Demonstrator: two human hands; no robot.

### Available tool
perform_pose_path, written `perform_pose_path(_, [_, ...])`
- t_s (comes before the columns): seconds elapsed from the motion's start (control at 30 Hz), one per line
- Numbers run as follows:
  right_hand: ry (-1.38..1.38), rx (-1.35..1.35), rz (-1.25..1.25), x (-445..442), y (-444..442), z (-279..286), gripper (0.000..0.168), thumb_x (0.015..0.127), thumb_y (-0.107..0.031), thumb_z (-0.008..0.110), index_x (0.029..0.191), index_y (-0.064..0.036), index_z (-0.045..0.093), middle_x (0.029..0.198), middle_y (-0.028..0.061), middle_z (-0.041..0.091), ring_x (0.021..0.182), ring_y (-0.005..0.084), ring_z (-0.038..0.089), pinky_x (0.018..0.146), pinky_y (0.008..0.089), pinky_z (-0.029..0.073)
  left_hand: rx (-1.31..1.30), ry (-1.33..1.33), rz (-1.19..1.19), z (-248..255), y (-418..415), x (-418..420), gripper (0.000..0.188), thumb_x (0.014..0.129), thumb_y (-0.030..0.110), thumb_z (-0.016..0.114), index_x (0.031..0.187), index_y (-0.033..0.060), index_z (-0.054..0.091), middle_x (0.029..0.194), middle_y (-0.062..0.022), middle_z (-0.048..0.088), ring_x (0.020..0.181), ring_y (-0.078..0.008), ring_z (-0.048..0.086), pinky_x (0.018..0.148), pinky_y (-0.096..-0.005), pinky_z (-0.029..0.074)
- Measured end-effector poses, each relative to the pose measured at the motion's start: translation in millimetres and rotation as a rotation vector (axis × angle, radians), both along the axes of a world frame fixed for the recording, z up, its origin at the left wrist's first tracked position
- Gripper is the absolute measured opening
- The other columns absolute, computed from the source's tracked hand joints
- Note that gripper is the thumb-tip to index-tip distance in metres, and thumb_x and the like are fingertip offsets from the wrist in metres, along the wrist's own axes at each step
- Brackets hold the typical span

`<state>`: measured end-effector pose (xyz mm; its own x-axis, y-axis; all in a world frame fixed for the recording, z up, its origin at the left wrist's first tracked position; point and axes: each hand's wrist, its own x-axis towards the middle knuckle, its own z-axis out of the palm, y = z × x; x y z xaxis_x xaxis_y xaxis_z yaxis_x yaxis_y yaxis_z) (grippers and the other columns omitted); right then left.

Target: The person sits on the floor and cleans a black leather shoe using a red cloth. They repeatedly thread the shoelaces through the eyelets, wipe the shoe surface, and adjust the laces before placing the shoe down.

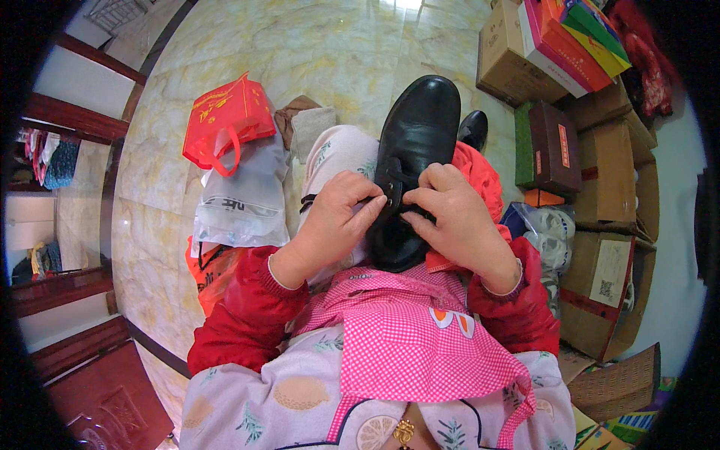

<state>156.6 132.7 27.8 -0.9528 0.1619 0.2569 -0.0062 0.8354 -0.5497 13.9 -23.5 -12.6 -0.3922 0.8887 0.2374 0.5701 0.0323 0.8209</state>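
A black leather lace-up shoe [419, 132] rests on the lap, toe pointing away from me. My left hand [340, 216] pinches thumb and forefinger at the edge of its left eyelet flap [395, 191], where metal eyelets show. A dark strip, perhaps a shoelace end [307, 200], pokes out beyond that hand's far side. Across the opening, my right hand [458, 211] has its fingers bent onto the right flap, its fingertips partly lost against the dark leather. A second black shoe [473, 129] stands on the floor beyond the right knee, partly hidden.
On the left floor lie a red bag [228, 115], a clear plastic bag [242, 208] and folded cloths [312, 126]. Cardboard boxes [607, 169] are stacked along the right wall. Wrapped white shoes [554, 236] sit near my right elbow. A pink checked apron [416, 360] covers my lap.
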Motion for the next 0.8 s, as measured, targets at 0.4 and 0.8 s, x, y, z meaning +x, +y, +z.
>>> perform_pose_path(0.4, [0.053, 0.071, -0.045, -6.2, -1.7, -8.1, 0.008, 0.073, -0.008, 0.068, 0.077, -0.002, 0.064, 0.084, 0.0104, 0.052, 0.083, 0.0296, 0.051, 0.073, 0.0391, 0.044, 0.01, -0.197, 0.012, -7.9, 5.4, 4.0, 0.016, 0.082, 0.015, 0.066, 0.081, -0.0002, 0.061, 0.085, -0.0131, 0.058, 0.081, -0.0296, 0.055, 0.075, -0.0367, 0.044])
perform_pose_path(0.8, [0.205, -0.117, -0.22, -1.2, 14.0, -8.8, 0.009, 0.08, -0.002, 0.065, 0.089, -0.002, 0.064, 0.1, 0.0102, 0.054, 0.091, 0.0242, 0.055, 0.08, 0.0306, 0.043, -0.025, -0.02, 0.211, -5.8, 3.2, -4.2, 0.016, 0.078, 0.009, 0.066, 0.089, 0.0012, 0.058, 0.093, -0.0121, 0.057, 0.09, -0.0254, 0.057, 0.08, -0.0322, 0.044])
